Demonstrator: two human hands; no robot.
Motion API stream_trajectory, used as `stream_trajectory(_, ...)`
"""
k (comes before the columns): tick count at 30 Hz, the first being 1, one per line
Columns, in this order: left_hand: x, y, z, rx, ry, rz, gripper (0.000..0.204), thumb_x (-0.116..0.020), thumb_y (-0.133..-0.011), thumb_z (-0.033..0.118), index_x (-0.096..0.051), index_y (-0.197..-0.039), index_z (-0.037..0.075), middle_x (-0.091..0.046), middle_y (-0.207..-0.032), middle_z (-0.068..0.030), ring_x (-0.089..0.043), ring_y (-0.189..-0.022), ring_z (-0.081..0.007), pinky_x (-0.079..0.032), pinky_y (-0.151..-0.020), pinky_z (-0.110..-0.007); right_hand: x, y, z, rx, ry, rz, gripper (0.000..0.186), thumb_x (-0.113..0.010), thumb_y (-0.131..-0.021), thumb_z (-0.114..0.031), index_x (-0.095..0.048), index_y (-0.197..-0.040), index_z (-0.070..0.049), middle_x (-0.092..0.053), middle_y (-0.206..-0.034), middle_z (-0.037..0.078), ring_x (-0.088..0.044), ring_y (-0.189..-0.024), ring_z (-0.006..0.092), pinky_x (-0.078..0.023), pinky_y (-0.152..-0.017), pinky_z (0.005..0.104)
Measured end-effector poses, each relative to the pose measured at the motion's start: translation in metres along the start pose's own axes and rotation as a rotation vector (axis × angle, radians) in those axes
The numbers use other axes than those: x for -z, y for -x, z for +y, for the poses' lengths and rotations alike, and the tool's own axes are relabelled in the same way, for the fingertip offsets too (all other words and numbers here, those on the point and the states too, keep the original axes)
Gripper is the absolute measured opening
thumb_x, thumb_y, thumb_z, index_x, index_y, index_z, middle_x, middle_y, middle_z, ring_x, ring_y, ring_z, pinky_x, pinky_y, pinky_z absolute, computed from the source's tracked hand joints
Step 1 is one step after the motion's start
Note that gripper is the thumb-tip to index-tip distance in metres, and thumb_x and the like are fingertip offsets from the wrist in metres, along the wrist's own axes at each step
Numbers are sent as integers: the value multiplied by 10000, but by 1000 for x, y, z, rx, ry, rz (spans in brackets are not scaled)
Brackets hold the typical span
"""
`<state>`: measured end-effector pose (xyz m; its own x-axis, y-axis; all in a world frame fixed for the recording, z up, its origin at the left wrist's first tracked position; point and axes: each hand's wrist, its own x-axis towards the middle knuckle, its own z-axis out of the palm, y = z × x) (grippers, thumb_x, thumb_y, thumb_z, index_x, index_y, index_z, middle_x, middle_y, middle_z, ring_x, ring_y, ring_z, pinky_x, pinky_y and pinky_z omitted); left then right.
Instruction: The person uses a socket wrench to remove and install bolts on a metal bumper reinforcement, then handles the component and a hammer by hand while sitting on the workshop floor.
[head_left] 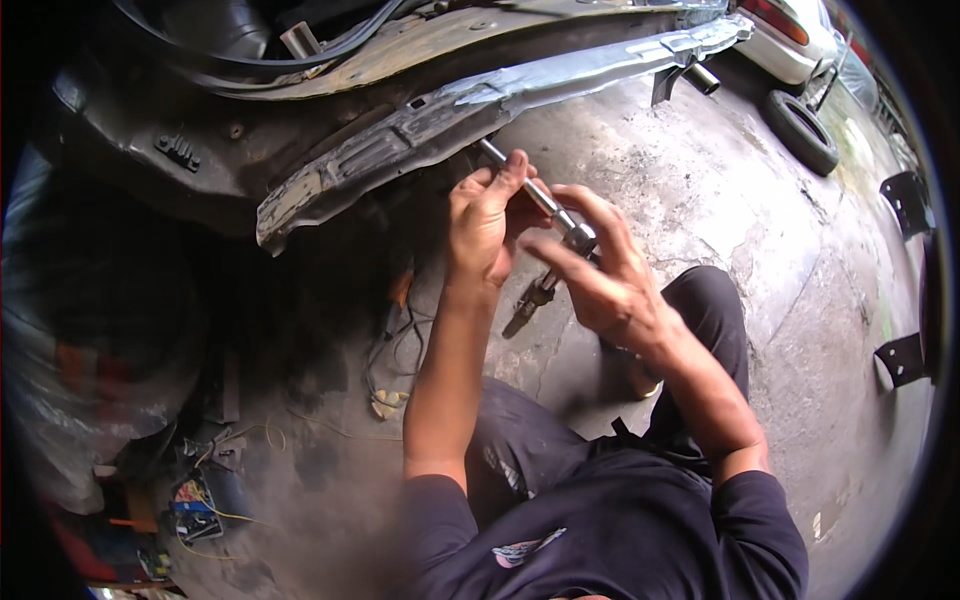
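White car with a red tail lamp sits far right | black rubber tyre near it | black metal bracket | crumpled translucent plastic sheet left | thin yellow cord on grey concrete floor

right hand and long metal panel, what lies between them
Head view: the left hand and a shiny rod lie between the right hand and panel.

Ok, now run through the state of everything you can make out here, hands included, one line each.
Left hand: closed around the metal tool's shaft.
Right hand: fingers around the tool's head, partly blurred; grip unclear.
Metal tool: tilted, far end at the beam's lower edge.
Metal beam: finish patchy and worn.
Tyre: on the floor, not fitted to the white car.
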<state>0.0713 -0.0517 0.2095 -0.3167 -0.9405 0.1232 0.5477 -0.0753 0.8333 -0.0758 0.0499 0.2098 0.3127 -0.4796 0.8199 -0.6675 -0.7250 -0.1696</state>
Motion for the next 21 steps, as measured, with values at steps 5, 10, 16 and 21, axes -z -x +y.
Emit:
stream_trajectory(5,8,4,-9,9,45,-52,259,-666,-969,242,-645,-963,-15,-708,-789,-154,-702,-635,-239,-584,-583,-318,-12,43,-16,-637,-737,127,684,-683,-901,-140,-368,-1503,-67,-549,-1328,170,-550,-1252,270,-459,-1034,408)
stream_trajectory(10,3,2,-12,8,97,-33,259,-649,-979,243,-646,-995,-15,-711,-815,-153,-703,-648,-243,-593,-611,-341,-19,29,-10,-673,-757,122,608,-715,-934,-278,-461,-1437,-50,-638,-1187,117,-649,-947,160,-530,-793,320)
stream_trajectory(16,1,5,-8,-6,365,-101,220,-603,-1004,206,-627,-1039,-9,-697,-860,-138,-703,-742,-242,-600,-710,-360,-3,58,-33,-387,-586,122,313,-673,-818,-61,-653,-1121,15,-644,-883,125,-638,-733,187,-510,-672,294)
stream_trajectory(21,3,8,-13,26,332,-90,254,-523,-1028,148,-511,-1260,46,-688,-944,-168,-702,-777,-285,-600,-760,-418,-15,80,-16,-1213,-887,155,319,-594,-977,-310,-659,-908,-6,-486,-631,-48,-398,-541,33,-301,-496,219)
